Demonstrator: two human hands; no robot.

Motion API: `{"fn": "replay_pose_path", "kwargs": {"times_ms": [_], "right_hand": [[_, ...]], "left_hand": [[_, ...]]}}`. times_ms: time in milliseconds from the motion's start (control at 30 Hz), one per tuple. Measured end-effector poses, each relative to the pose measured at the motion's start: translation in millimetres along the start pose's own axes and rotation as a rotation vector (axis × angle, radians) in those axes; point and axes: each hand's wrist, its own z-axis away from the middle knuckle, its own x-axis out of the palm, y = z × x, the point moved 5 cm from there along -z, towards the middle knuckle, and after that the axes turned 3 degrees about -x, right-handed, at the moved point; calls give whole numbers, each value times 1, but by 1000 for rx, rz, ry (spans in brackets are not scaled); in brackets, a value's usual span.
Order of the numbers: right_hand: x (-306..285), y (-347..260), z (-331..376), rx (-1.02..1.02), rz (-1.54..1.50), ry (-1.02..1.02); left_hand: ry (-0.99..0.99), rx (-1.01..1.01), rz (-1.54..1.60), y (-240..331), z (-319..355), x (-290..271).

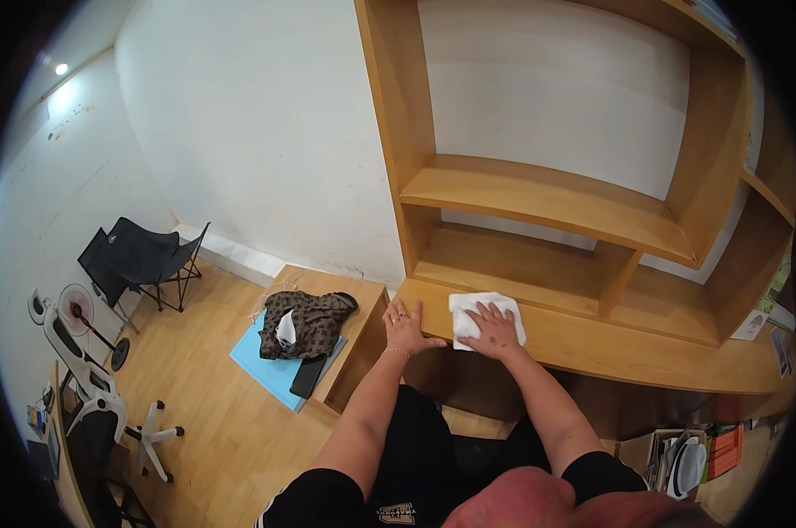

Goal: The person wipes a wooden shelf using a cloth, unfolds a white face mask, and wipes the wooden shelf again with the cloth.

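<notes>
My right hand (496, 336) lies flat with its fingers spread on a folded white cloth (465, 305). The cloth rests on the wooden desktop (618, 349), close to its front edge. To the left, my left hand (404, 333) is set palm down at the left end of the same desktop. Its fingers are spread and nothing is in them. The thumb points toward the cloth along the front edge.
A wooden shelf unit (547, 198) rises behind the desktop. On a low wooden cabinet (367, 326) at left lie a brown patterned garment (314, 321) and a light blue folder (262, 365). Folding chair (156, 255), fan (75, 304) and office chair (94, 387) stand farther left; papers (679, 462) lower right.
</notes>
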Motion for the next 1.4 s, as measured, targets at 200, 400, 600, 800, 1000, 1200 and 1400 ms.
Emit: {"fn": "replay_pose_path", "kwargs": {"times_ms": [200, 400, 600, 800, 1000, 1200, 1400], "right_hand": [[-24, 95, 85, 89, 33, 48], [-60, 215, 188, 327, 100, 118], [-83, 304, 252, 674, 116, 142], [-68, 332, 258, 1096, 153, 146], [-47, 296, 226, 1020, 189, 224], [-39, 182, 139, 806, 130, 168], [-22, 95, 74, 619, 132, 82]], "left_hand": [[-47, 10, 21, 1, 1, 1], [-51, -15, 28, -2, -1, 1], [-41, -15, 25, -5, -1, 1], [-28, -14, 16, -4, 5, 1], [70, 43, 12, 5, -1, -1], [27, 5, -7, 2, -3, 1], [42, 7, 32, -4, 1, 3]]}}
